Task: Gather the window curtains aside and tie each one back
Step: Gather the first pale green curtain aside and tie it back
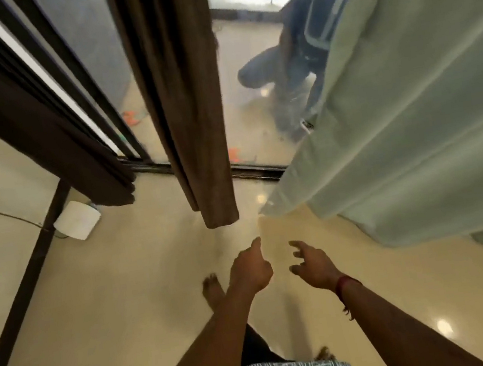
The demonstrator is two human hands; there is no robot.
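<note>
The pale green curtain (412,111) filled the right side of the view, hanging in broad, loose folds with its lower corner just above the floor (125,296) and close ahead of the hands. It looked thin and light, probably a soft sheer that would bunch easily but slide through a slack grip, so a full handful taken round the folds at about waist height seemed the soundest hold. The middle brown curtain (185,96) hung in front of the glass door (252,102) as a narrow column of tight pleats. Its cloth appeared denser and heavier, likely to keep its pleats when squeezed together, and best taken round the whole column rather than by the hem. A second brown curtain (34,120) hung at the left against the wall, already drawn into a bundle, though no tie on it could be made out. Neither hand touched any cloth. The left hand (249,271) was stretched forward with most fingers curled in and one pointing toward the gap between the curtains, holding nothing. The right hand (312,266) reached beside it with fingers spread and loosely bent — empty, and nearest the green curtain's corner. No tieback or cord showed anywhere — that would need finding before either curtain could be tied.
</note>
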